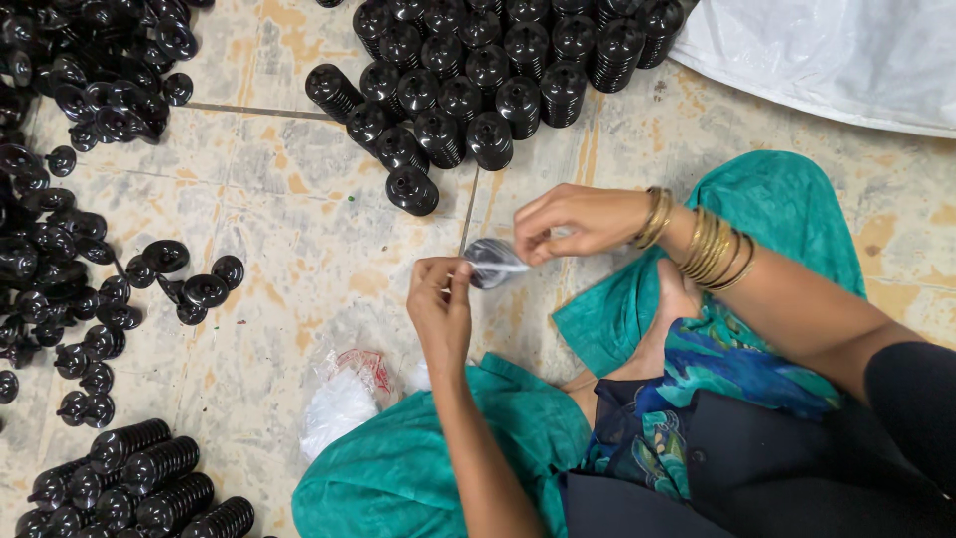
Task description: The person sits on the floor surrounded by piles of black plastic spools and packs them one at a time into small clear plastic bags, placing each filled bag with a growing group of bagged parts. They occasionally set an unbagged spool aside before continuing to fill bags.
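Sitting on the tiled floor (299,249), the person works amid black plastic parts: a loose heap of black caps (70,199) at far left, stacked rows (139,488) below it, and a crumpled clear bag (344,394) near the knee. The left hand (440,304) pinches one edge of a small black cap in clear wrap (493,263), its fingers closed on it. The right hand (578,221), wearing gold bangles (709,247), grips the other edge. Upright stacks (468,70) stand beyond.

A crumpled clear plastic bag (344,394) with red print lies on the floor beside the left knee. A big white sack (827,55) lies top right.
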`<state>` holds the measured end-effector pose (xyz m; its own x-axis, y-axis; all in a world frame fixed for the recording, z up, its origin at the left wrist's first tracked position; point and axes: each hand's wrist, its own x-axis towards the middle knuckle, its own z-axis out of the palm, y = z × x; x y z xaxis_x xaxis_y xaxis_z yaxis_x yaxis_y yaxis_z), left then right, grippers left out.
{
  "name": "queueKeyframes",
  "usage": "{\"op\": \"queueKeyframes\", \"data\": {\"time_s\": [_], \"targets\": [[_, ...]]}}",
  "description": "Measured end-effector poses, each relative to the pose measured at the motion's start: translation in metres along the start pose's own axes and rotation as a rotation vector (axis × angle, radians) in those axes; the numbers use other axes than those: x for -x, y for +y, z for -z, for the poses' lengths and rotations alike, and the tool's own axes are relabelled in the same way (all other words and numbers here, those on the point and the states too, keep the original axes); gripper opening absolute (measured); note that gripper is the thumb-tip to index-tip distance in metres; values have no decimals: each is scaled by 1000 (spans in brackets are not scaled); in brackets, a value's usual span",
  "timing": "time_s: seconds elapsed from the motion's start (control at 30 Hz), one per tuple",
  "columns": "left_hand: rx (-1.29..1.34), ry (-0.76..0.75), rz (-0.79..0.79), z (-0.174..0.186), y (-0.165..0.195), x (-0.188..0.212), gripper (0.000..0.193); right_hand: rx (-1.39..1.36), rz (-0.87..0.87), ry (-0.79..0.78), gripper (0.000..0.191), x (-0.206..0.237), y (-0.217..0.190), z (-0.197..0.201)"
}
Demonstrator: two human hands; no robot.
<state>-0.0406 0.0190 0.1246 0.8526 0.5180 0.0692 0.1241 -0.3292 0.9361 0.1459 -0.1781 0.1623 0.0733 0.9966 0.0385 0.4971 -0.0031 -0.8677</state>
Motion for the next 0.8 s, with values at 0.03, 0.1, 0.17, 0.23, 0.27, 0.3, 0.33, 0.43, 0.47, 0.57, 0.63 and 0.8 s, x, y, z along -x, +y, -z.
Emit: {"op": "queueKeyframes", "data": {"time_s": [0.03,0.1,0.17,0.23,0.27,0.3,0.33,0.43,0.47,0.57,0.63,0.8], "targets": [[-27,-82,-15,5,5,2,11,-126,3,64,13,4,4,4],[29,-155,-15,10,7,5,12,-381,0,189,11,7,16,7],[196,-199,73,6,-1,3,13,-165,-116,397,12,-5,33,2],[475,-212,254,-11,-18,-5,15,121,-94,445,16,-13,46,-10],[578,-175,347,-15,-29,-9,14,297,-15,389,26,-15,50,-21],[683,-137,445,-20,-38,-11,12,471,58,326,36,-15,53,-30],[793,-96,553,-24,-47,-9,11,339,-9,209,25,-13,55,-36],[1060,-12,616,-16,-64,-9,13,-100,-145,-29,12,-8,57,-48],[1124,15,670,-15,-64,-9,14,-264,-147,-33,11,-8,59,-49],[1322,88,820,-16,-61,-10,19,-528,-151,35,13,-15,66,-58],[1454,136,927,-20,-62,-11,22,-489,-191,90,13,-20,74,-70],[1750,267,724,-42,-96,-10,9,-657,-309,97,16,-18,95,-88]]}}
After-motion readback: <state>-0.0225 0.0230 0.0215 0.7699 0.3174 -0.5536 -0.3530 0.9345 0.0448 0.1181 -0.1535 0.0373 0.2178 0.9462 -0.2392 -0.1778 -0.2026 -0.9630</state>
